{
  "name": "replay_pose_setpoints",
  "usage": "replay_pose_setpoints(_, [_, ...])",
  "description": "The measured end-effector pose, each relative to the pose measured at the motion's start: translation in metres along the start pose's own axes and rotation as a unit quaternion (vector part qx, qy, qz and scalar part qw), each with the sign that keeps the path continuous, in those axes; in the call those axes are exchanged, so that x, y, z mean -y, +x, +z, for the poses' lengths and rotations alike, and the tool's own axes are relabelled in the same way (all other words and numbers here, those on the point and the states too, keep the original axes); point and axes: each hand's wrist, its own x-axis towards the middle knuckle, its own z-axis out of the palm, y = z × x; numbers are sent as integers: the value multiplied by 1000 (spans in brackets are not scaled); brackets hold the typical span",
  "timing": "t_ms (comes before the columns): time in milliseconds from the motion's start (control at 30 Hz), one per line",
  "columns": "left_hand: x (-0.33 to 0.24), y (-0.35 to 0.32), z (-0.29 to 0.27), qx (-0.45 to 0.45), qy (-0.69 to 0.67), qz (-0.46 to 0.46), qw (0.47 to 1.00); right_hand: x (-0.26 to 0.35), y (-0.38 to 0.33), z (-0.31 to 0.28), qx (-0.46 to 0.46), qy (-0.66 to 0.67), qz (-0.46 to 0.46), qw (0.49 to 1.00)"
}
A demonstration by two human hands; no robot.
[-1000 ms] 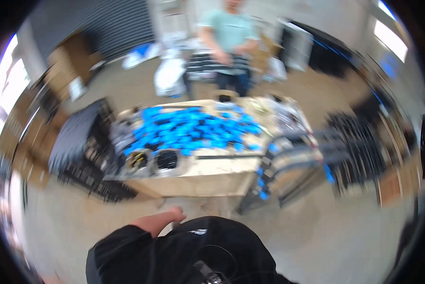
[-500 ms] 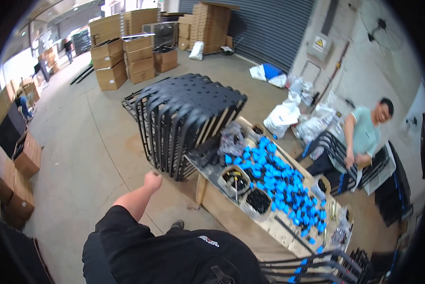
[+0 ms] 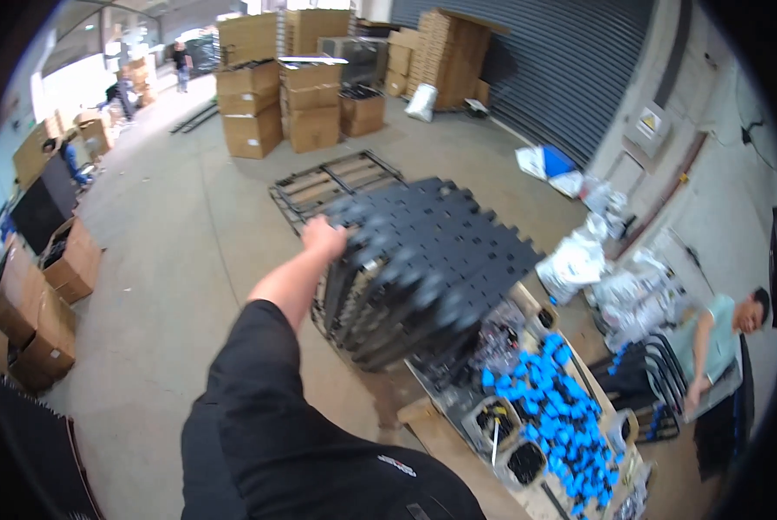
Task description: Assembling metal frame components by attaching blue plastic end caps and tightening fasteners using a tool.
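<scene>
My left hand [image 3: 325,239] is stretched forward at the left corner of a stack of black metal frames [image 3: 458,243]. Its fingers are curled at the edge of the frames, which look like folding chairs or beds with perforated black panels on top. The near side of the stack is smeared by motion. Behind it, an open black tube frame [image 3: 336,186] lies low, partly hidden by the stack. My right hand is out of view.
At right, a wooden table [image 3: 570,347] bears blue plastic pieces [image 3: 562,416], tubs of black parts [image 3: 524,462] and a plastic bag [image 3: 499,334]. A co-worker [image 3: 709,347] handles black frames beyond it. Cardboard boxes [image 3: 252,113] stand far off; white sacks [image 3: 575,264] line the wall.
My left hand has gone forward from beside the stack to its left corner. My view has shifted left, so the stack and table appear further right. The co-worker has bent lower.
</scene>
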Motion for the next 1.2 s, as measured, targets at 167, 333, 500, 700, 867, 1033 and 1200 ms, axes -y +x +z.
replay_pose_setpoints(167, [-6,-3,15,-29,104,128,986,49,116,-24,-12,36,-54,998])
replay_pose_setpoints(333, [-1,4,-1,-17,91,173,981,54,195,-44,-31,77,-72,994])
replay_pose_setpoints(500, [-13,54,-24,119,85,107,983,72,247,-54,-41,119,-64,990])
replay_pose_setpoints(700, [-21,126,10,216,9,105,971,102,290,-105,-56,123,-17,991])
replay_pose_setpoints(867, [10,186,59,313,-96,206,922,163,314,-134,-42,122,20,991])
replay_pose_setpoints(1033, [-4,183,45,194,-78,193,959,220,296,-123,-25,154,89,984])
replay_pose_setpoints(1200, [35,266,8,197,-71,154,966,243,218,-102,-16,186,184,965])
